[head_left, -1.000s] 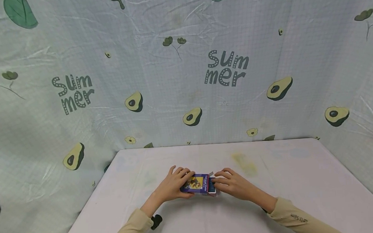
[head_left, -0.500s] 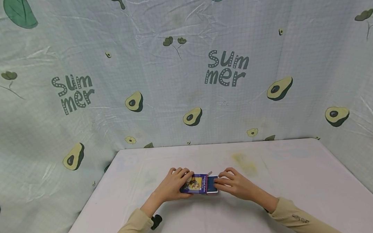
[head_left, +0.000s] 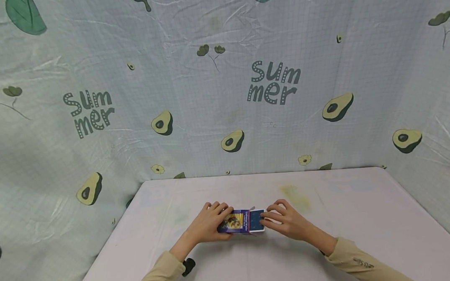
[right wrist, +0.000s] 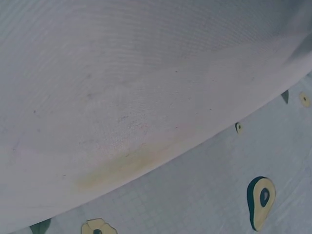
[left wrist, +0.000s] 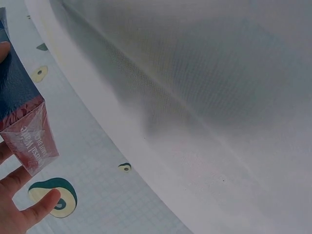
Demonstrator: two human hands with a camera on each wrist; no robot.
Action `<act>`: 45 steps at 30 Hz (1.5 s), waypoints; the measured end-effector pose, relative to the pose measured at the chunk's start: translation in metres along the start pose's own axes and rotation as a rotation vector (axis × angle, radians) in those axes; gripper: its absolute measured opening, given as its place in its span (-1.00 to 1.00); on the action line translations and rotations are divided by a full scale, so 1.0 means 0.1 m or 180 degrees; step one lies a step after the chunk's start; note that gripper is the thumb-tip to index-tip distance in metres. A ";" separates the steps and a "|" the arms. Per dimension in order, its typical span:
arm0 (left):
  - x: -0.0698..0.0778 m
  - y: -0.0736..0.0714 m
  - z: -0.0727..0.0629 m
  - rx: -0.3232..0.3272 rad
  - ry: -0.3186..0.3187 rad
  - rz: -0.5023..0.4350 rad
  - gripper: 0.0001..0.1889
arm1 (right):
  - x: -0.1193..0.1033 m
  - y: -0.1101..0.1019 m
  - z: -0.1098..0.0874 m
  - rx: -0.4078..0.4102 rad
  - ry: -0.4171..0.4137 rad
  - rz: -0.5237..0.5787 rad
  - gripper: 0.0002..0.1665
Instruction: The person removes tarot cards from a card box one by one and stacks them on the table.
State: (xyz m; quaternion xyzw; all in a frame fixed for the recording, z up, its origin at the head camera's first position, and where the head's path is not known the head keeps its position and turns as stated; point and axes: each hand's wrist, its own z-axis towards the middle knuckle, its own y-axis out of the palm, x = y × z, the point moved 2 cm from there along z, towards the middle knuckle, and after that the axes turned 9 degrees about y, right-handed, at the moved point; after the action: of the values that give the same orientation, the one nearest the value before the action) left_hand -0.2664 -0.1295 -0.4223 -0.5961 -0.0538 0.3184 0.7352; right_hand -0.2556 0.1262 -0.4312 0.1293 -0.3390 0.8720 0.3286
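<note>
A purple card box (head_left: 234, 221) with a yellow picture and "Universal Waite" lettering is held level above the table. My left hand (head_left: 209, 223) grips its left end, fingers over the far edge and thumb along the near one. From the box's right end sticks a deck of blue-backed cards (head_left: 256, 221), partly out. My right hand (head_left: 288, 222) holds the deck's outer end, fingertips on top; its thumb is hidden. The left wrist view catches a dark blue surface (left wrist: 17, 83), a red flap in clear plastic (left wrist: 34, 141) and some fingers. In the right wrist view neither hand shows.
The pale table (head_left: 325, 194) has a yellowish stain (head_left: 296, 197) beyond the right hand. Behind it hangs a light curtain (head_left: 192, 87) printed with avocados and "summer". A black strap piece (head_left: 188, 267) sits at the left wrist.
The card deck has slid further out of the box to the right, and my right hand has moved slightly right with it. My left hand keeps the box nearly still.
</note>
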 end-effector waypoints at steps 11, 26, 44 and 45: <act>-0.04 0.02 -0.01 -0.0036 -0.0068 -0.0091 -0.26 | 0.07 0.00 -0.03 0.0182 0.0005 -0.0026 -0.64; -0.07 0.05 -0.03 0.0021 -0.0091 -0.0087 -0.28 | 0.11 -0.07 -0.07 0.0201 0.0152 -0.0028 -0.63; -0.08 0.06 -0.08 0.0052 -0.0175 -0.0061 -0.31 | 0.14 -0.19 -0.16 0.0408 0.0256 -0.0104 -0.66; -0.09 0.06 -0.09 0.0064 -0.0180 -0.0052 -0.31 | 0.15 -0.19 -0.16 0.0422 0.0253 -0.0119 -0.66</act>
State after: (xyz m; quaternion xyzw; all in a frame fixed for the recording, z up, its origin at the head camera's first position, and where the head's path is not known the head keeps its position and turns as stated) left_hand -0.2717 -0.1408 -0.4280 -0.5790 -0.0762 0.3296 0.7418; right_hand -0.2543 0.1551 -0.4270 0.1224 -0.2648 0.8907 0.3487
